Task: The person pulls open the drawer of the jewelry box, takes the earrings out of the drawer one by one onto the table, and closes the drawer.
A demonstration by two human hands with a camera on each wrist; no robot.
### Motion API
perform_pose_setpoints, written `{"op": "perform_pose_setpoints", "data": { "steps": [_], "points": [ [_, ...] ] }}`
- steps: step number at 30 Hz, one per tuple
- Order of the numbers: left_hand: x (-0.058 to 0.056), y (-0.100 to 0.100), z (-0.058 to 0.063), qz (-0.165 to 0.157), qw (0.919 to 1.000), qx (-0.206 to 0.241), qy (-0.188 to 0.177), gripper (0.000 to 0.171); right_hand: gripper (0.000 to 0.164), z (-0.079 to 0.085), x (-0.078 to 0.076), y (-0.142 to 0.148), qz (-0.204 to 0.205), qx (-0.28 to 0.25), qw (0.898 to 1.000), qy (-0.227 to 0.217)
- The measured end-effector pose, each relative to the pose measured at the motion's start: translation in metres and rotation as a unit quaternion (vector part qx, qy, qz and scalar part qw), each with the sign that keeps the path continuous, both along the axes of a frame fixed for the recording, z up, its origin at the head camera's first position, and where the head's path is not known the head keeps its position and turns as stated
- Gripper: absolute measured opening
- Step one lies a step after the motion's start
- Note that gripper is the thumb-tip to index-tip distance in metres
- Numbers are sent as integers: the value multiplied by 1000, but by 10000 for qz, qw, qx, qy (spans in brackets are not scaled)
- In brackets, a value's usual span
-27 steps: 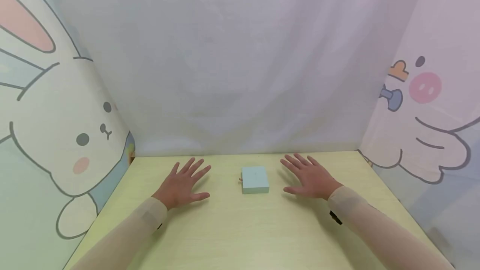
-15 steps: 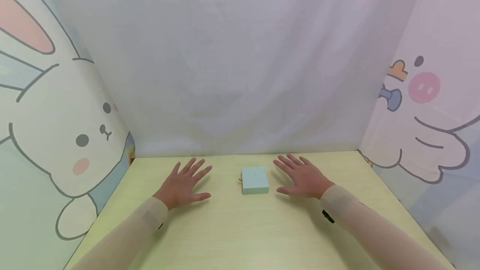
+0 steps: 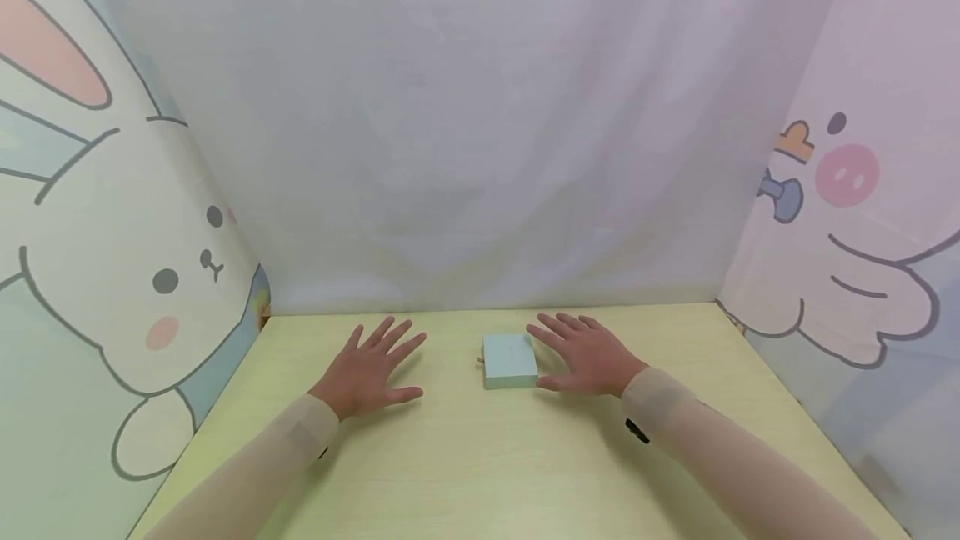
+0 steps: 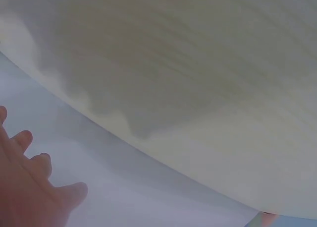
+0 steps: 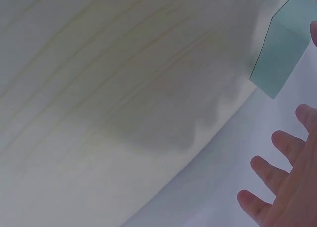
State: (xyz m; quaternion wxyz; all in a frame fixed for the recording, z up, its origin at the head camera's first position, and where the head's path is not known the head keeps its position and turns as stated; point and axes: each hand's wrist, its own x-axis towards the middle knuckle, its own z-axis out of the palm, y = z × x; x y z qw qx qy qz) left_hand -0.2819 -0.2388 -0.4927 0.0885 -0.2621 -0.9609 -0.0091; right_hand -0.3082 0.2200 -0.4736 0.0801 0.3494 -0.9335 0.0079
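Observation:
A small, flat, pale blue-green box (image 3: 510, 360) lies on the table, with a little brownish tab poking out at its left side. My right hand (image 3: 588, 357) hovers at the box's right edge, fingers spread and straight; its thumb tip and index finger come close to the box, and whether they touch it I cannot tell. In the right wrist view the box (image 5: 282, 51) shows near the spread fingers. Well to the left of the box, my left hand (image 3: 363, 373) is held over the table with its fingers spread, holding nothing. The left wrist view shows that hand (image 4: 32, 187) above its shadow.
The pale wood table (image 3: 465, 465) ends at a white curtain (image 3: 480, 148) along the back. Side curtains printed with a rabbit (image 3: 127, 273) on the left and a pig (image 3: 870, 232) on the right stand along the table's sides.
My right hand has moved left, from a gap away to right beside the box. The left hand and the box have stayed almost where they were.

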Motion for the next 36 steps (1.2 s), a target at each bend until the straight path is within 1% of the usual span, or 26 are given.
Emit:
{"op": "perform_pose_setpoints", "data": {
  "steps": [4, 10, 16, 21, 28, 33, 36],
  "points": [
    [-1, 0, -2, -15, 10000, 4, 27, 94, 94, -3, -3, -8, 116, 64, 9998, 115],
    [-1, 1, -3, -37, 10000, -32, -21, 94, 94, -5, -4, -22, 179, 73, 9998, -47],
    [1, 2, -2, -52, 10000, -52, -8, 94, 93, -6, -3, -32, 197, 45, 9997, -102],
    [2, 2, -2, -45, 9999, -64, -75, 93, 92, -9, -4, -37, 242, 1, 9997, -79],
    [2, 2, -2, -47, 9998, -166, 26, 93, 91, -12, -5, -41, 318, 74, 9995, -9],
    [1, 2, -2, -10, 9998, -115, -139, 93, 91, -13, -5, -44, 333, 174, 9993, -59],
    [0, 2, -3, 21, 9998, -164, -148, 93, 90, -14, -4, -46, 340, 250, 9991, -35]
  ]
}}
